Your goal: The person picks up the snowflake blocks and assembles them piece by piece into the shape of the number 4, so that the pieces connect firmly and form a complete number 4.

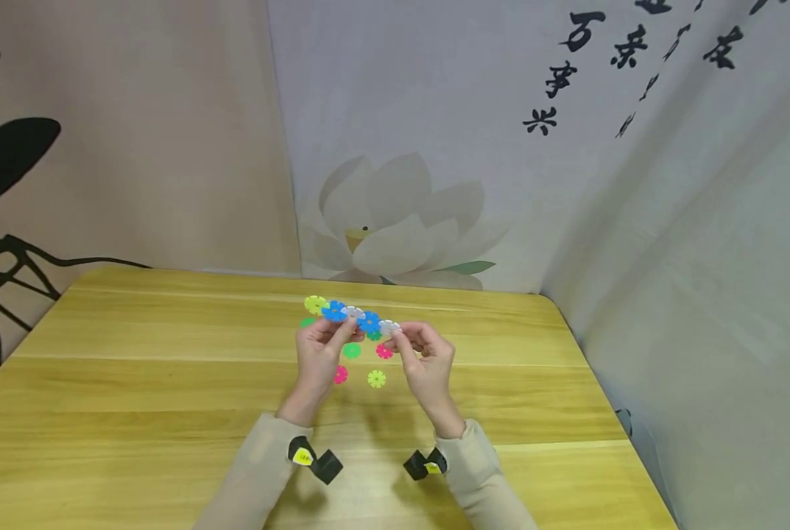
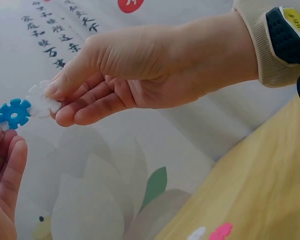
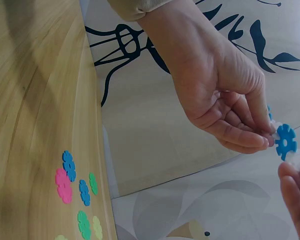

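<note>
Several snowflake discs, joined edge to edge, form a chain held above the table: yellow, blue (image 1: 369, 322), white, blue, white. My left hand (image 1: 316, 355) pinches the middle white disc between thumb and fingers; in the right wrist view that left hand (image 3: 220, 85) is the large one. Between thumb and fingertips, my right hand (image 1: 431, 364) grips the white end disc (image 1: 388, 327). The left wrist view shows this right hand (image 2: 135, 65) across from the left fingers (image 2: 10, 175), with a blue disc (image 2: 13, 114) between them. Fingertips cover parts of both white discs.
Loose discs lie on the wooden table (image 1: 169, 412) beneath and beyond the hands, among them a green disc (image 1: 351, 350), a yellow disc (image 1: 377, 379) and a pink disc (image 1: 384, 351). A printed curtain (image 1: 421, 110) hangs behind the table's far edge.
</note>
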`<state>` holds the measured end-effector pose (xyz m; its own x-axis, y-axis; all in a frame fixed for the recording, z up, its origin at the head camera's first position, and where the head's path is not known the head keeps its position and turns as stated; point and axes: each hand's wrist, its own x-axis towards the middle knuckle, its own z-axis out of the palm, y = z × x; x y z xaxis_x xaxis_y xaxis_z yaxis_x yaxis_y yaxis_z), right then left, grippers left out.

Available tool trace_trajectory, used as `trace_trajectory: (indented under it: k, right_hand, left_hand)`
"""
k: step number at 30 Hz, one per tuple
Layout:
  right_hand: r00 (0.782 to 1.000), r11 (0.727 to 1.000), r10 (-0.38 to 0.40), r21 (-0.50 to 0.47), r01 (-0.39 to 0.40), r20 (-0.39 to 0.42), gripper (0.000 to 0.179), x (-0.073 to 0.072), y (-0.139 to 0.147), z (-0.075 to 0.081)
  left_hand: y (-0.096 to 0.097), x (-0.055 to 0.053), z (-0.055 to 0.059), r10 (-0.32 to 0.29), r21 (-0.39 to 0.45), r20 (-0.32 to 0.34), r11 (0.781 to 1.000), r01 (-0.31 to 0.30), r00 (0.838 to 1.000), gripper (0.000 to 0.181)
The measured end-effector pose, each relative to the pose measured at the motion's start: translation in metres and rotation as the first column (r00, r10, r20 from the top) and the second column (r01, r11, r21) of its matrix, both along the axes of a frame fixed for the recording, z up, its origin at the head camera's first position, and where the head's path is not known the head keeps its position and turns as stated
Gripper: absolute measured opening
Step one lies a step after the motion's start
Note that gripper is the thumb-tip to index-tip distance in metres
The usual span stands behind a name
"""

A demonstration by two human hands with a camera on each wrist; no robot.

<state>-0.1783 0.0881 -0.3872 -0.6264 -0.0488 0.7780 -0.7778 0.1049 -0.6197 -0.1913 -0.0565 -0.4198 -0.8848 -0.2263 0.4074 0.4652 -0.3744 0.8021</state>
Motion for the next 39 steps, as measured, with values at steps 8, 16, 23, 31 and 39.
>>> trace_trajectory:
  k: [8,16,23,31,39]
  right_hand:
    - [0.995,0.996,-0.085,-0.025,0.086,0.042,0.007,0.003,0.0,-0.001]
    - [0.972,0.984,0.123,-0.15,-0.093,0.202,0.007,-0.009,0.004,-0.024]
    - [0.879,0.947,0.251,-0.29,-0.136,0.405,0.022,-0.01,0.003,-0.026]
    - [0.834,0.941,0.269,-0.316,-0.121,0.482,0.023,-0.011,0.002,-0.026]
    - [0.964,0.996,0.076,-0.055,-0.064,0.254,0.006,-0.008,0.001,-0.022]
  left_hand:
    - [0.001,0.0,-0.004,-0.007,0.025,0.037,1.0,0.006,0.999,0.019]
    - [0.001,-0.001,-0.004,0.005,0.048,0.066,0.999,-0.008,0.998,0.024]
    - [0.0,-0.003,-0.009,0.012,0.07,0.038,0.997,-0.014,0.999,0.013]
    - [0.001,-0.004,-0.013,0.018,0.06,0.008,0.998,-0.018,1.0,0.019]
    - [0.002,-0.004,-0.011,0.018,0.076,0.015,0.997,-0.02,1.0,0.027]
